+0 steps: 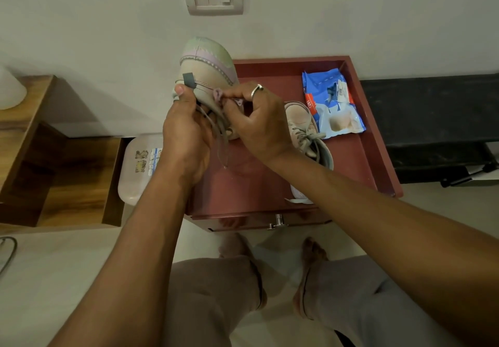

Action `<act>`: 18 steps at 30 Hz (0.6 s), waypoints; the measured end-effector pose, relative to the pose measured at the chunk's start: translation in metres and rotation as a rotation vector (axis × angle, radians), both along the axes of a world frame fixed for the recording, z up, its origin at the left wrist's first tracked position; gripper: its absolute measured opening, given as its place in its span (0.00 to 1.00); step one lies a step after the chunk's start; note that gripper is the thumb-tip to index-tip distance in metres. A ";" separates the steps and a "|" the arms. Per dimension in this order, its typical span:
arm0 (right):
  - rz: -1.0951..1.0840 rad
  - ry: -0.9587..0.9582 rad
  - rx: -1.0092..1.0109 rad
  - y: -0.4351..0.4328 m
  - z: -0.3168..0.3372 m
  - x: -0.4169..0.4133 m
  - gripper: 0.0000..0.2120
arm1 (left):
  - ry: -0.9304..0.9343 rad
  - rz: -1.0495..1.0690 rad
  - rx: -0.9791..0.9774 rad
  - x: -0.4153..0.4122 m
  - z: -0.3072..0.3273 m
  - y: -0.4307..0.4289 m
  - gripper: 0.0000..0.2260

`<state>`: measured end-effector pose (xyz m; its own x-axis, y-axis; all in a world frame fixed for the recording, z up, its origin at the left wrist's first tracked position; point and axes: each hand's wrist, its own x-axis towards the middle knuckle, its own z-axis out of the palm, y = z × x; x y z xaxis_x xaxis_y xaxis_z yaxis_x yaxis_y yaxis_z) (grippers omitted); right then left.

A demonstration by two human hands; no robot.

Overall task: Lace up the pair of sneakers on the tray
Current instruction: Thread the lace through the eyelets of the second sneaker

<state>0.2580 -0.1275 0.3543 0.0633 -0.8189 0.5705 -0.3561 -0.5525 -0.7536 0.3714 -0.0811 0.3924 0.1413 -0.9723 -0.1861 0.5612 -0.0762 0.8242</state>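
Head view: beige sneaker (208, 73) held sole-outward above the far left corner of the red tray (359, 163). Left hand (186, 133) grips its side, thumb by the grey tab. Right hand (256, 122) pinches a pink loop on its upper. Grey lace (222, 141) dangles between the hands. Second sneaker (302, 122), laced, lies in the tray, with a blue packet (334, 111) just beyond it.

Nothing reads clearly. The blue packet (333, 103), far right, carries a red patch with white figures, turned and too small. The sticker (155, 157) on the white lid (132, 184), left, is blurred.
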 end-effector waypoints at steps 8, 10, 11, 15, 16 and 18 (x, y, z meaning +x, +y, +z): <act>0.038 0.026 -0.042 0.000 0.011 0.004 0.05 | -0.051 -0.022 -0.012 0.001 -0.004 -0.001 0.27; -0.020 0.031 -0.010 -0.010 0.005 -0.005 0.05 | -0.041 -0.034 -0.014 0.000 -0.004 -0.002 0.28; -0.052 0.025 0.029 -0.014 0.001 -0.010 0.05 | -0.031 -0.034 -0.015 0.001 -0.005 -0.002 0.28; 0.032 0.007 0.035 -0.003 0.004 -0.007 0.04 | -0.054 -0.021 0.000 0.003 -0.007 -0.002 0.27; 0.060 0.012 0.006 0.000 0.008 -0.002 0.05 | -0.057 -0.018 0.005 0.002 -0.006 -0.002 0.26; 0.020 0.009 -0.014 -0.003 0.013 0.004 0.05 | -0.064 -0.012 0.002 -0.002 -0.003 -0.002 0.26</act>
<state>0.2616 -0.1301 0.3669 0.0849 -0.8091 0.5815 -0.3519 -0.5704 -0.7422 0.3692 -0.0827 0.3895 0.1409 -0.9737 -0.1793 0.5066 -0.0847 0.8580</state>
